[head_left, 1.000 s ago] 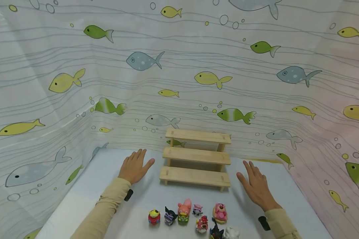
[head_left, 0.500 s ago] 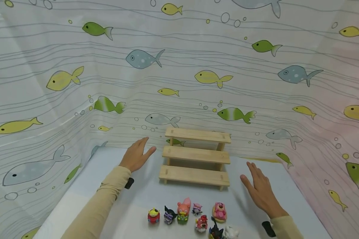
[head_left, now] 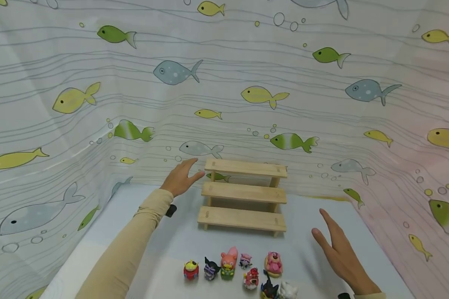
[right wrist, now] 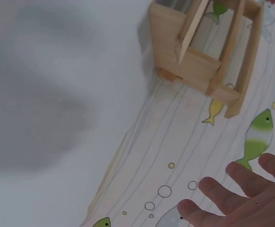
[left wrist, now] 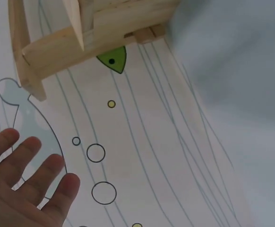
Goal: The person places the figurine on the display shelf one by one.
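Observation:
A three-tier wooden display stand stands at the back of the white table. My left hand is raised just left of its top tier, fingers extended and thumb toward the wood, holding nothing. In the left wrist view the same hand's fingers are spread below the stand. To the right of the stand and lower, my right hand hovers with straight fingers and thumb apart, also holding nothing. The right wrist view has its fingers spread, with the stand's side beyond them.
Several small toy figures stand in front of the stand, among them a red and yellow one, a pink one, a pink bear and a white one. A fish-patterned sheet encloses the back and sides.
My left hand has moved up and to the right, closer to the stand's top tier. My right hand has drawn back toward the lower right. The stand and figures stay put.

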`<state>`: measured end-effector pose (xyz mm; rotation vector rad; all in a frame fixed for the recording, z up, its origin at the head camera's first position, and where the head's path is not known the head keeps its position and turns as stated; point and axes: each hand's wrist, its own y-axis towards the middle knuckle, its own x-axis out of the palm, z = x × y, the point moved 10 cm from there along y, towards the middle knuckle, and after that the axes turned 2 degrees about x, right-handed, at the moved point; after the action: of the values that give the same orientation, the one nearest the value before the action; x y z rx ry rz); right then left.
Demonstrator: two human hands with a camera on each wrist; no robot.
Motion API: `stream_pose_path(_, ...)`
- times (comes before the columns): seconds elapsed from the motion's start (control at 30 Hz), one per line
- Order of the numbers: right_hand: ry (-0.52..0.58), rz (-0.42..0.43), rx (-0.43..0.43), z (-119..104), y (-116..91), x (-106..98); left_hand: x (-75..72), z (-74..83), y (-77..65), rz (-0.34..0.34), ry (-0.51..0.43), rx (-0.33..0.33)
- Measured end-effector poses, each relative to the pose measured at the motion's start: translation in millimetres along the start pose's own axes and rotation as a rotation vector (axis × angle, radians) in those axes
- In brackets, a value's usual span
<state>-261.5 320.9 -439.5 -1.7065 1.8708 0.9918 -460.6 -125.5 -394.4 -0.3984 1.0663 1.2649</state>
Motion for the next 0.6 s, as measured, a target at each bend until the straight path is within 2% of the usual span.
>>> stream_pose_path(0.17, 0.025, -0.033, 0.006, -9, -12, 0, -2.6, 5.3, 14.1, 0.006, 0.007, 0.017)
stream_pose_path(0.3, 0.03, -0.07, 0.021, -14, -28, 8, 3.1, 7.3, 21.1, -0.003, 0.033, 0.029)
stream_pose_path(0.5, -0.02, -0.143, 0.101, -13, -54, 23, 12.2, 8.8, 22.8, -0.004, 0.052, 0.044)
stream_pose_path(0.6, -0.003, -0.205, 0.172, -4, -68, 37, 17.1, 8.0, 22.3, -0.001, 0.062, 0.052)
